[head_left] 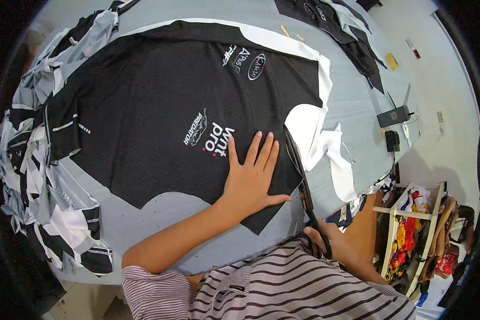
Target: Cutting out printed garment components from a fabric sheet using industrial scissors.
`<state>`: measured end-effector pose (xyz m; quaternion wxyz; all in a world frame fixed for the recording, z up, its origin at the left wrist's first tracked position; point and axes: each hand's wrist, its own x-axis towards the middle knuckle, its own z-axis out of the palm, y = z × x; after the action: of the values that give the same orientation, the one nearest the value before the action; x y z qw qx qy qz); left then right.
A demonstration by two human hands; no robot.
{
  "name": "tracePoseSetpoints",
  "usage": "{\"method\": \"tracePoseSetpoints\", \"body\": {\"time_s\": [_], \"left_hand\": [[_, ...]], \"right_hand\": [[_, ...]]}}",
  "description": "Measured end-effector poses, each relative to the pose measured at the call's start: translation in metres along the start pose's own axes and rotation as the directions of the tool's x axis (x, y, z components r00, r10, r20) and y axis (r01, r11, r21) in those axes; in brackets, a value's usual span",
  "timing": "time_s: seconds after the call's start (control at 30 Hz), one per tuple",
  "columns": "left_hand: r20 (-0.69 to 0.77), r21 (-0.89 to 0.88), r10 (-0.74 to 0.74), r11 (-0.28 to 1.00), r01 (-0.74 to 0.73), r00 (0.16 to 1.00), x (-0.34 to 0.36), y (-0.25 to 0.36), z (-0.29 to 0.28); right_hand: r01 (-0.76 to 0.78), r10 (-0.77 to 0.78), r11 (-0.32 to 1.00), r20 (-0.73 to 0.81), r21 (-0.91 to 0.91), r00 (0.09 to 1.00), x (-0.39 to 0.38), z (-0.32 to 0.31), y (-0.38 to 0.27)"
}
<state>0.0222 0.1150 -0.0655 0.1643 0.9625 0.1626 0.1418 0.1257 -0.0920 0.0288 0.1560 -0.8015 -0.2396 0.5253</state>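
A large black printed fabric panel [144, 122] lies spread on the grey table. Flat on its near right part rests my left hand [252, 182], fingers spread and thumb stretched toward the edge. My right hand [333, 240] is closed around the handles of long dark scissors [306, 198]. The blades point away from me along the panel's right edge, where black meets a white margin [304, 120]. Whether the blades are apart is hard to make out. A white offcut strip [340, 169] hangs off that margin, right of the blades.
Grey, white and black fabric pieces [72, 221] are heaped along the left side. More black pieces [346, 45] lie at the far right. A dark box with antennas [393, 116] and an adapter [392, 141] sit by the right edge. Beyond stands a rack [410, 213] with colourful cloth.
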Motion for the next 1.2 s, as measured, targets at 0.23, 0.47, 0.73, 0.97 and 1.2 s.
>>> {"method": "tracePoseSetpoints", "body": {"time_s": [0.23,0.47,0.73,0.97,1.2], "left_hand": [[-0.262,0.099,-0.118,0.984,0.148,0.958,0.041,-0.090,-0.066],[-0.267,0.281,-0.612,0.689,0.668,0.744,-0.039,-0.205,-0.082],[-0.352,0.277,-0.809,0.390,0.878,0.470,-0.099,-0.065,-0.046],[0.001,0.028,-0.998,0.063,0.998,0.063,-0.110,0.086,-0.045],[-0.062,-0.081,-0.212,0.975,0.206,0.975,0.017,0.031,-0.067]], "right_hand": [[0.195,-0.197,0.979,0.047,0.051,0.979,0.006,-0.021,0.031],[0.199,-0.224,0.970,0.198,0.140,0.954,0.011,-0.049,0.048],[0.278,-0.242,0.947,0.209,-0.163,0.948,0.011,-0.111,0.053],[0.303,-0.303,0.872,0.060,-0.385,0.951,0.022,-0.156,0.079],[0.301,-0.315,0.887,0.018,-0.349,0.949,0.020,-0.158,0.101]]}}
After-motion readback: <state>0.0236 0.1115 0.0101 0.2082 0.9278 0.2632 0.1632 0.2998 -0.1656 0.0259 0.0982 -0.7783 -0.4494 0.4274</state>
